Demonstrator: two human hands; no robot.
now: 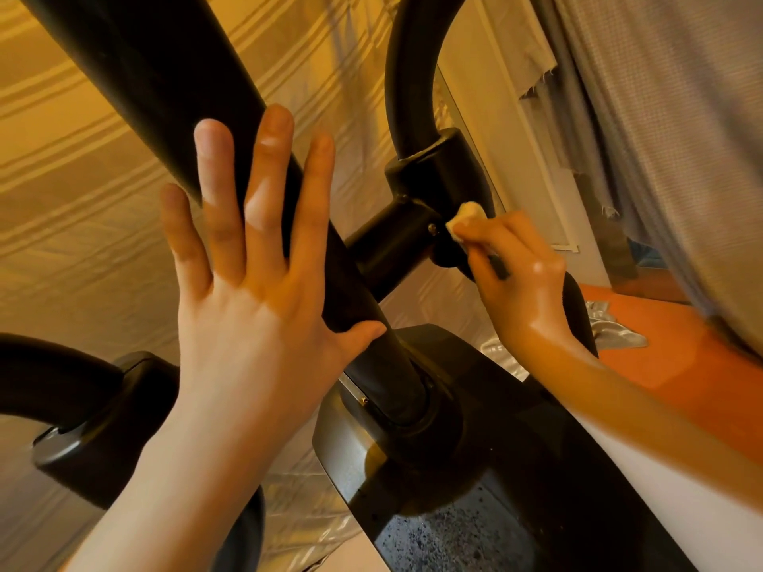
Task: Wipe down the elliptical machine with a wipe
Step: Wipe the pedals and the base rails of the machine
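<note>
The black elliptical machine fills the view, with a thick upright post [165, 97] running from top left down to the base housing [475, 468]. My left hand [256, 278] lies flat against that post, fingers straight and spread, thumb under it. My right hand [516, 274] pinches a small crumpled wipe [464, 218] and presses it on the black pivot joint [413, 233], where a curved handle arm [408, 76] meets the cross tube. Most of the wipe is hidden by my fingers.
Another curved black arm with a round cap [78, 427] sits at lower left. A striped curtain [82, 179] hangs behind the machine. Grey fabric [660, 117] hangs at right above an orange floor [681, 357]. A shiny silver sheet [615, 328] lies there.
</note>
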